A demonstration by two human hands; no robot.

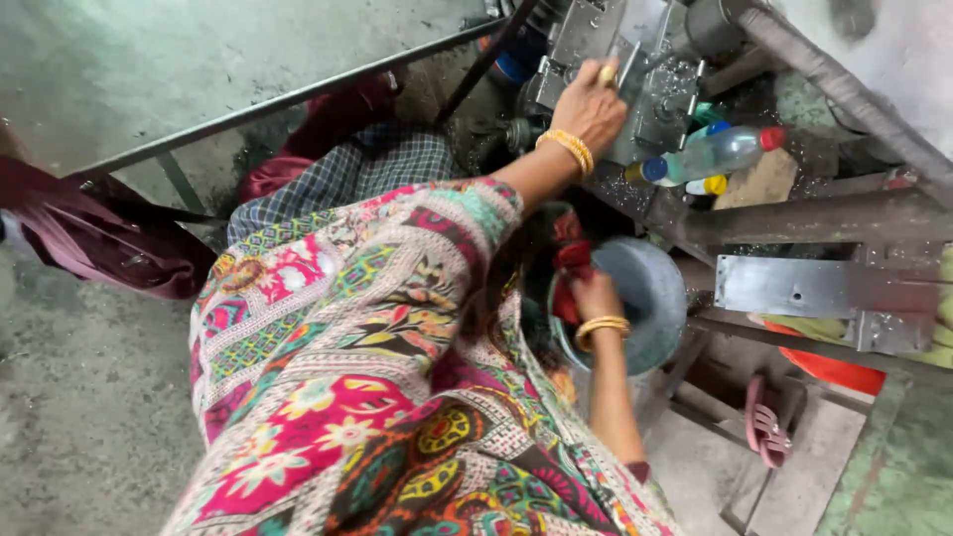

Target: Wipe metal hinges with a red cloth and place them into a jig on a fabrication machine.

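Observation:
My left hand [592, 104], with gold bangles at the wrist, reaches up to a grey metal press machine [660, 84] and pinches a small yellowish piece [608, 73] against it. My right hand [597, 296], also bangled, grips a red cloth [571, 263] at the rim of a round grey metal bowl [650, 298]. My lap is covered by a bright floral garment [377, 387] that hides most of both arms.
A clear plastic bottle with a red cap [717, 153] lies beside the machine. A flat steel bracket [814, 288] juts out at the right over an orange basin [839, 371]. A pink sandal [766, 422] lies below. A maroon bag [109, 238] and a dark metal bar [278, 99] are at the left.

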